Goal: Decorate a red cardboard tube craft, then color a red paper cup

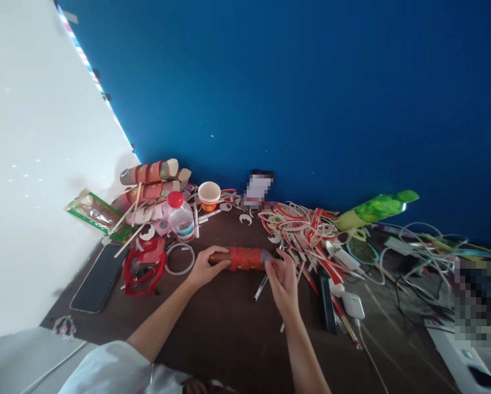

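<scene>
A rolled paper tube (246,258) with red bands and darker ends lies level between my two hands, in the middle of the dark table. My left hand (206,268) is closed around its left end, thumb along the near side. At the tube's right end, my right hand (284,279) has its thumb and fingers pinched on the greyish tip. Under the right hand lies a pen (261,288). Similar red-banded tubes (149,173) are stacked at the back left, beside a clear bottle with a red cap (181,218) and a paper cup (209,196).
Red and white paper strips (297,224) are heaped behind my right hand. To the left are a phone (98,279), red straps (141,273) and a ring of tape (180,259). A green bottle (379,209), a white earphone case (353,305) and tangled cables (421,257) lie right.
</scene>
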`<state>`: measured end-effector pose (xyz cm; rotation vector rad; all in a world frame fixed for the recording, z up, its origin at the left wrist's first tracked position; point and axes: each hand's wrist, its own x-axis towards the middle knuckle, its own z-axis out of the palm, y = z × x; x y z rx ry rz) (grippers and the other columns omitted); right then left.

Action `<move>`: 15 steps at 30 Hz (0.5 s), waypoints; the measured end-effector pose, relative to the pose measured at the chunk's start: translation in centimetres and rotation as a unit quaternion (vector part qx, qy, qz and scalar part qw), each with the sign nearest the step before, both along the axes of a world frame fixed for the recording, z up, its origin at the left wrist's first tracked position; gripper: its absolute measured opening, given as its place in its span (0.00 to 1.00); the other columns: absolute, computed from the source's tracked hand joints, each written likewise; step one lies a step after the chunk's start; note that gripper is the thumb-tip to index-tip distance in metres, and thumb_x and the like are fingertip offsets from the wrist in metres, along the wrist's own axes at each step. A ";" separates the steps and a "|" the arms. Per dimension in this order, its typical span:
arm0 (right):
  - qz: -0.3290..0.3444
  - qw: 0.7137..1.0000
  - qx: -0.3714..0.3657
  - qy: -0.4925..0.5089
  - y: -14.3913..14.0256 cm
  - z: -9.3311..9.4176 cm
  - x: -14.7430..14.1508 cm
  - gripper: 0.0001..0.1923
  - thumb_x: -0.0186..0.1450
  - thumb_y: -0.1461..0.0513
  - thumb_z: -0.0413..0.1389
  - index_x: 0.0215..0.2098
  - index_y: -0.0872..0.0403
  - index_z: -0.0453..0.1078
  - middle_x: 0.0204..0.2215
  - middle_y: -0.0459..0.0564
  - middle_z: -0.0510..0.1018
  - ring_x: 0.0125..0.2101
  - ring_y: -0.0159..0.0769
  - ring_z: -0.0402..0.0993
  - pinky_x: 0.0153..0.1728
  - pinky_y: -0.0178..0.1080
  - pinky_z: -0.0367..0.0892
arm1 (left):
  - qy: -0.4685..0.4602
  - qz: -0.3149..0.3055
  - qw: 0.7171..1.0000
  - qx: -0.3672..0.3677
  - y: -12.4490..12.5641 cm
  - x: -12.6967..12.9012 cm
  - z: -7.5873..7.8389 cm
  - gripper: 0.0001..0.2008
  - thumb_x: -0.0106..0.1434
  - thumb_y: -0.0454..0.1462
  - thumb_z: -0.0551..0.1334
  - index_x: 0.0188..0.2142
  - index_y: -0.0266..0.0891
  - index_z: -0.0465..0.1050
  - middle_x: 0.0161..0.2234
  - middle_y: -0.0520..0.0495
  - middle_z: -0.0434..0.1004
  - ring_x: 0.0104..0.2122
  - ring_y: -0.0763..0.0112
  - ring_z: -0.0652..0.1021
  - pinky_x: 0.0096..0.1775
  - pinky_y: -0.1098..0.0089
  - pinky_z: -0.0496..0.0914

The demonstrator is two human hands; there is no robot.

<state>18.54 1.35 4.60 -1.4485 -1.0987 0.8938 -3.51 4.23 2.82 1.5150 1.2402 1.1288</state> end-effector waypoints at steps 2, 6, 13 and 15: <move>-0.031 0.999 0.009 -0.038 -0.6 -0.1 1.8 0.28 0.59 0.49 0.59 0.53 0.52 0.62 0.37 0.52 0.78 0.39 0.41 0.77 0.43 0.45 0.71 | 0.003 0.003 1.000 0.009 0.1 -0.1 -0.3 0.10 0.58 0.41 0.66 0.37 0.39 0.77 0.36 0.46 0.83 0.35 0.65 0.82 0.39 0.68 0.75; -0.061 0.991 -0.026 -0.115 -2.7 -0.1 5.7 0.25 0.59 0.46 0.57 0.47 0.54 0.66 0.36 0.55 0.79 0.36 0.44 0.78 0.39 0.46 0.72 | 0.012 0.005 0.999 0.045 -0.1 -0.1 -0.7 0.09 0.58 0.42 0.66 0.36 0.39 0.79 0.35 0.45 0.84 0.35 0.64 0.83 0.39 0.66 0.77; -0.025 0.908 -0.196 -0.369 -6.4 -0.6 7.6 0.18 0.57 0.45 0.53 0.22 0.49 0.64 0.16 0.48 0.74 0.20 0.42 0.72 0.23 0.41 0.63 | 0.039 -0.023 0.990 0.131 -0.8 0.2 -1.7 0.06 0.58 0.41 0.68 0.36 0.47 0.81 0.33 0.48 0.84 0.34 0.64 0.84 0.42 0.64 0.78; -0.015 0.898 -0.203 -0.391 -6.8 -1.3 7.2 0.15 0.56 0.47 0.52 0.22 0.48 0.61 0.16 0.47 0.73 0.19 0.42 0.71 0.22 0.41 0.61 | 0.045 -0.026 0.987 0.149 -0.9 0.2 -2.0 0.06 0.59 0.40 0.67 0.37 0.48 0.80 0.33 0.49 0.84 0.34 0.64 0.84 0.43 0.64 0.78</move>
